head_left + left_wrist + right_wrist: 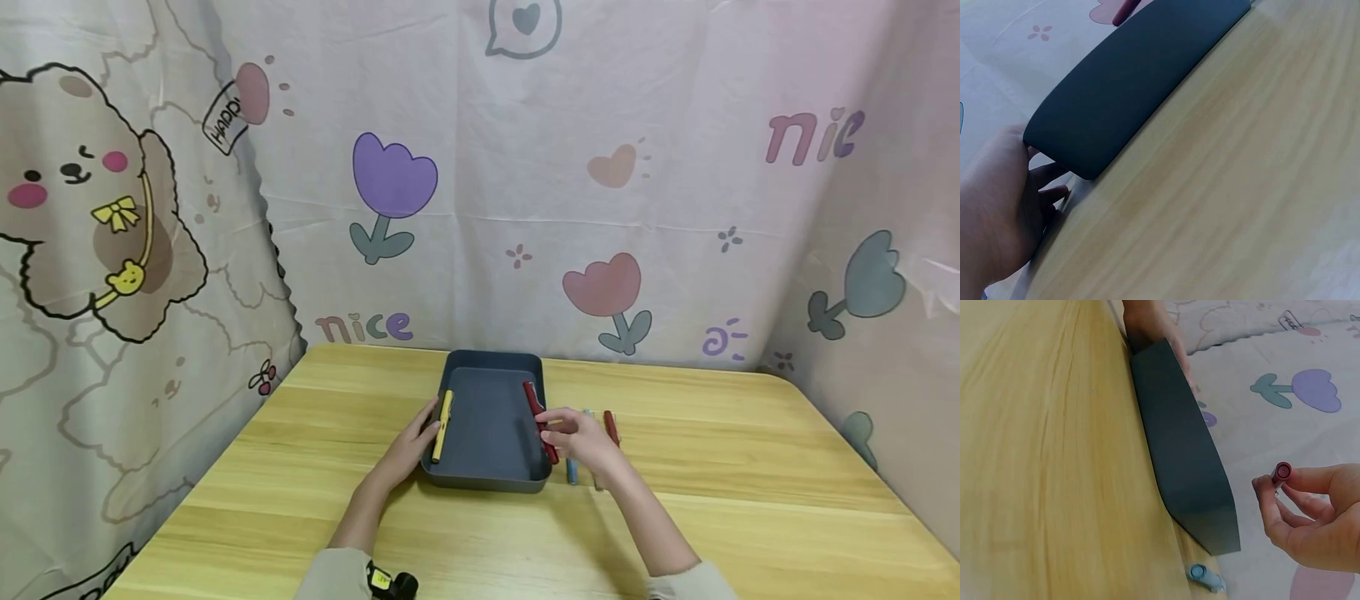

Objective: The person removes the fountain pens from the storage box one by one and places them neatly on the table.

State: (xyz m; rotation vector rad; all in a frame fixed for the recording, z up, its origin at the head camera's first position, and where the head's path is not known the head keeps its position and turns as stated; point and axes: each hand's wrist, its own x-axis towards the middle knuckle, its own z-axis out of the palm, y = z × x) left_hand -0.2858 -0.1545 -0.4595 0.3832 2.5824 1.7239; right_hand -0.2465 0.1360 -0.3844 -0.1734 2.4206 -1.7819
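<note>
A dark grey tray [487, 483] sits on the table, a yellow pen [442, 427] lying along its left side. My left hand [408, 446] holds the tray's left wall; in the left wrist view that hand [1004, 206] has its fingers against the outside. Between thumb and fingertips, my right hand [581, 440] pinches a dark red pen [531, 398] over the tray's right side. The right wrist view shows the red pen [1282, 470] end-on, above the rim level, in the right hand [1316, 512].
Right of the tray, partly behind my right hand, lie a light blue pen [572, 472], a pale pen [598, 483] and another red pen [611, 427]. A printed curtain [510, 167] hangs behind the wooden table [750, 467].
</note>
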